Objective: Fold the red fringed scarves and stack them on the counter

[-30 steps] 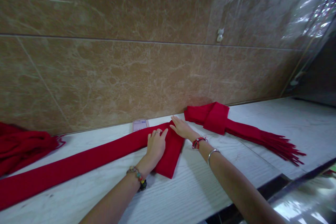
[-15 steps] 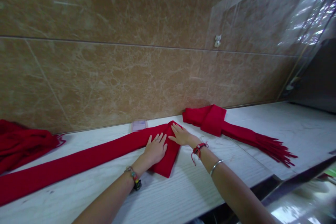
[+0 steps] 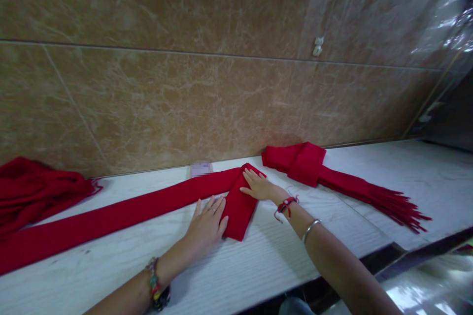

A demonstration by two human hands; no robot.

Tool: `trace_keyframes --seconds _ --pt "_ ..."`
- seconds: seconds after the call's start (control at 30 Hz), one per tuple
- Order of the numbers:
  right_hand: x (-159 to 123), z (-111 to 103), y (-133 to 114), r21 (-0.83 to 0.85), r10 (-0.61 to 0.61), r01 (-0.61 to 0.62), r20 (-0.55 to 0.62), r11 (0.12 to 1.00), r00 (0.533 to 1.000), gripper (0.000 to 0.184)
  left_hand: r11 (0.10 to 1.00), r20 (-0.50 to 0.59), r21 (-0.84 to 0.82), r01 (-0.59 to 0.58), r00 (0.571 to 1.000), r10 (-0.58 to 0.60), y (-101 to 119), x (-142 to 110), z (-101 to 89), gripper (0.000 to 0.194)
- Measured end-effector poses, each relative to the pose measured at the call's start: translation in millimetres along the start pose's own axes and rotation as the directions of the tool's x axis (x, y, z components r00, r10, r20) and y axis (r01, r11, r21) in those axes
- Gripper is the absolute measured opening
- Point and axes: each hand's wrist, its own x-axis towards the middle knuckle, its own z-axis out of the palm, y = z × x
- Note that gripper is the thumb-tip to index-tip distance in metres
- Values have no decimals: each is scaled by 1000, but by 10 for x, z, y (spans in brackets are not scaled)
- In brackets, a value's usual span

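A long red scarf (image 3: 121, 214) lies flat across the white table, running in from the left edge. Its right end is folded over at an angle, so a short flap (image 3: 238, 214) points toward me. My right hand (image 3: 258, 186) rests with fingers stretched out on the upper part of the fold. My left hand (image 3: 207, 224) lies with spread fingers along the left side of the flap, fingertips at the cloth's edge. Just right of the fold sits another red scarf (image 3: 306, 165), folded over itself, its fringed end (image 3: 399, 204) trailing toward the right.
A crumpled heap of red cloth (image 3: 40, 194) lies at the left. Against the brown marbled wall (image 3: 166, 108) is a small pale packet (image 3: 201, 169), partly blurred. The white tabletop (image 3: 273, 261) ends at a front edge near me.
My left hand has slid off the fold, down and to the left, uncovering more of the flap. My right hand stays on the fold. The view has shifted slightly.
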Motion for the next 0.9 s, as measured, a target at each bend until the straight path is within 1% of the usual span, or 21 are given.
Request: trace_keyframes --seconds 0.13,0.2,0.27,0.33,0.37,0.43,0.47,0.5,0.57,0.63,0.67,0.7,0.77,0.83,0.9 --pt "13 75 48 -7 -14 14 -58 1000 998 70 999 -19 14 32 999 -32 -166 -297 36 47" --pt "20 117 72 -23 -18 16 -91 1000 996 69 997 -58 48 53 997 -50 -278 -434 30 49" --pt "39 140 78 -43 -23 17 -147 999 989 69 991 -115 96 94 990 -83 -454 -554 -9 52" --pt "78 134 36 -47 -48 37 -258 998 965 68 975 -175 131 180 972 -156 -752 -680 -91 56" --pt "102 122 -14 -37 -63 54 -325 998 944 68 962 -200 140 236 958 -206 -957 -759 -152 56" --pt "142 85 -194 9 -101 115 -420 993 902 66 921 -230 143 362 917 -325 -1462 -968 -315 55" --pt "151 66 -324 37 -133 165 -438 986 889 65 903 -214 149 403 905 -369 -1745 -1099 -413 55" --pt "151 47 -476 64 -174 224 -434 973 884 64 900 -180 154 408 907 -381 -2030 -1241 -518 56" --pt "130 19 -824 103 -278 340 -386 935 880 62 905 -70 144 402 916 -395 -2552 -1526 -724 57" --pt "99 3 -1172 127 -375 430 -316 894 872 61 899 11 109 423 904 -427 -2940 -1755 -883 61" --pt "89 0 -1327 139 -414 462 -275 876 868 61 901 51 89 424 902 -430 -3070 -1833 -933 63" --pt "85 -1 -1463 151 -448 488 -233 860 863 61 898 97 79 434 893 -440 -3159 -1883 -963 64" --pt "106 6 -1676 175 -506 527 -149 832 849 62 877 184 103 470 857 -481 -3235 -1907 -974 65" --pt "164 18 -1832 195 -537 543 -84 817 839 63 838 235 166 520 804 -546 -3234 -1860 -956 65" --pt "250 29 -1975 217 -556 551 -47 806 830 63 803 255 204 560 761 -596 -3215 -1791 -954 65"
